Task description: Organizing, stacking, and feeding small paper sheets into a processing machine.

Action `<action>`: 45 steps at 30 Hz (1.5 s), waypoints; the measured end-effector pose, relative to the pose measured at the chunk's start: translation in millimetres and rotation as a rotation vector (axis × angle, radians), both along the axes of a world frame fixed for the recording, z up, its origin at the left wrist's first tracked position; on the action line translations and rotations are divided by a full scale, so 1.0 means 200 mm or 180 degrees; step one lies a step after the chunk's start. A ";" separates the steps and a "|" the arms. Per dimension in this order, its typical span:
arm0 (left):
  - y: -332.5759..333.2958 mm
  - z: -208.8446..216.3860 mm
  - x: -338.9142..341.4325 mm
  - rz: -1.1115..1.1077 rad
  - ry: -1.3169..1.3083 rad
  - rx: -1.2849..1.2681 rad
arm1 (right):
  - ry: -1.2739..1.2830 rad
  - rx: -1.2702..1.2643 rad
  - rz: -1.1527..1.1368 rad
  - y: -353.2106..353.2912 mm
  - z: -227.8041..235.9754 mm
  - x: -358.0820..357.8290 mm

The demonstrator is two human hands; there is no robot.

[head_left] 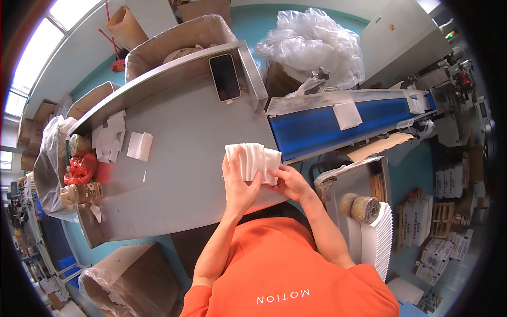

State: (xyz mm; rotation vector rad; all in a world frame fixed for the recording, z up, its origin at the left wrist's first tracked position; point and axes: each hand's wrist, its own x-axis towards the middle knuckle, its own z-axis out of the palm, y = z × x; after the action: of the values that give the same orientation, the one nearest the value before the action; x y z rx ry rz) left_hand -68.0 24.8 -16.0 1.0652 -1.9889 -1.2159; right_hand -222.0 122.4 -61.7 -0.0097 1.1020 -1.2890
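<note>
Over the near right part of the grey metal table, both hands hold a stack of folded white napkins. My left hand is closed round its left side, fingers behind and thumb in front. At the right end, the fingers of my right hand are closed on a flatter folded napkin that lies against the stack. Part of the stack is hidden behind my fingers. To the left on the table are a small folded white pile and loose white pieces.
A blue conveyor belt carrying a white folded stack runs off to the right. A phone lies by the table's far rim. Jars and a red bag stand at the left edge. A long white stack is at my right.
</note>
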 end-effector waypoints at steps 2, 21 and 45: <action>0.00 0.01 0.00 -0.0045 -0.0021 0.0029 | 0.0393 0.0213 -0.0705 -0.01 0.03 -0.01; 0.02 0.05 -0.01 0.0058 0.0232 0.1365 | 0.1123 0.0024 -0.0617 -0.11 0.13 0.01; 0.03 0.02 -0.02 -0.0109 0.0343 0.1616 | 0.0634 0.0188 -0.0911 -0.03 0.08 -0.02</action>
State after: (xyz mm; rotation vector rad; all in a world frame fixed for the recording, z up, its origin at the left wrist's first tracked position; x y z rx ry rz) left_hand -72.5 30.7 -11.9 1.1683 -1.6597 -1.8155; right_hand -225.8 116.1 -45.2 0.0672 1.3476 -1.5345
